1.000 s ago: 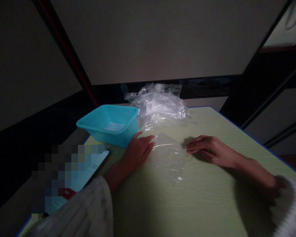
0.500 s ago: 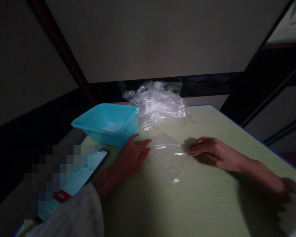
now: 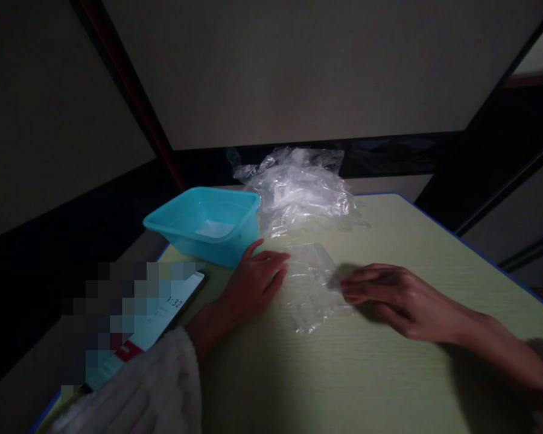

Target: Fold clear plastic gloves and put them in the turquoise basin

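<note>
A small clear plastic bag [image 3: 310,289] lies on the pale green table, wrinkled and nearly see-through. Its left edge is under the fingertips of my left hand [image 3: 256,280], whose fingers are stretched out with the index finger and thumb apart. On the opposite side, my right hand [image 3: 396,295] has its fingertips pressed together at the bag's right edge, pinching it; the exact grip is slightly blurred. Behind the bag sits a crumpled heap of clear plastic [image 3: 303,193]. A turquoise basin [image 3: 235,241] stands just beyond my left hand, with something flat and whitish [image 3: 215,228] inside.
A phone [image 3: 160,319] with a lit screen, partly pixelated, lies at the left table edge beside my left forearm. The table [image 3: 335,386] has a blue rim. Pale panels [image 3: 298,78] with dark frames rise behind it.
The bag has shifted in shape, its lower right part now more creased. My right hand has moved slightly down along its edge; the left stays on the bag. The view has turned slightly left.
</note>
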Demonstrator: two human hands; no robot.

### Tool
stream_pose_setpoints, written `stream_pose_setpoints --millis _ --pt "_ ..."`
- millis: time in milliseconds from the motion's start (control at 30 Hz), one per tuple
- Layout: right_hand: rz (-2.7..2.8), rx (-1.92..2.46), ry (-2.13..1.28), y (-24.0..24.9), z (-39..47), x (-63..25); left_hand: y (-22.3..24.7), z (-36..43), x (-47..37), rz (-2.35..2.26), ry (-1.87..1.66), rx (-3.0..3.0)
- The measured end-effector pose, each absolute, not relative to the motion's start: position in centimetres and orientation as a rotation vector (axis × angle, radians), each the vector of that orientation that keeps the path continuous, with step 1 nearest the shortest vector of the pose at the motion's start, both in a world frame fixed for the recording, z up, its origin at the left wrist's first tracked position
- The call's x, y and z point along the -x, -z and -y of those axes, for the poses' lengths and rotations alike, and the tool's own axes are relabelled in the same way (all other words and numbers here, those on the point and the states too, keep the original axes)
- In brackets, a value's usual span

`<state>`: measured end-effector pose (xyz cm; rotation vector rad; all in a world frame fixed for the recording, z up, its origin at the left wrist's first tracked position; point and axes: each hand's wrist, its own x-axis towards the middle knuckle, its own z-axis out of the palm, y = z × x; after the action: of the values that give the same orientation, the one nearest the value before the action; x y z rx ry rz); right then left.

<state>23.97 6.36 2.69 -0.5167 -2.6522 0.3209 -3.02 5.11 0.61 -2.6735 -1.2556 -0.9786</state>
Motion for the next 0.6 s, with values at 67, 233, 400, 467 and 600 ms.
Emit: stream_pose_setpoints --millis 67,233,400,467,600 --pt "2.591 0.562 -0.327 -2.5 -6.8 -24.0 -0.8 -4.5 2.6 1.105 1.068 2.713" --pt "2.574 0.744 -0.411 -1.5 -8.3 -24.4 -1.0 -3.6 2.1 0.920 1.007 2.851" --pt "2.677 0.779 -0.441 -1.1 -8.8 -24.8 -0.9 -3.7 2.4 0.877 0.996 2.892" --pt "2.702 0.783 -0.424 -1.3 -8.6 -24.9 -0.9 -3.8 2.5 0.878 0.986 2.907" --pt "2.721 0.740 -0.365 -1.9 -7.9 -24.7 -0.9 -3.9 2.6 0.879 1.022 2.947"
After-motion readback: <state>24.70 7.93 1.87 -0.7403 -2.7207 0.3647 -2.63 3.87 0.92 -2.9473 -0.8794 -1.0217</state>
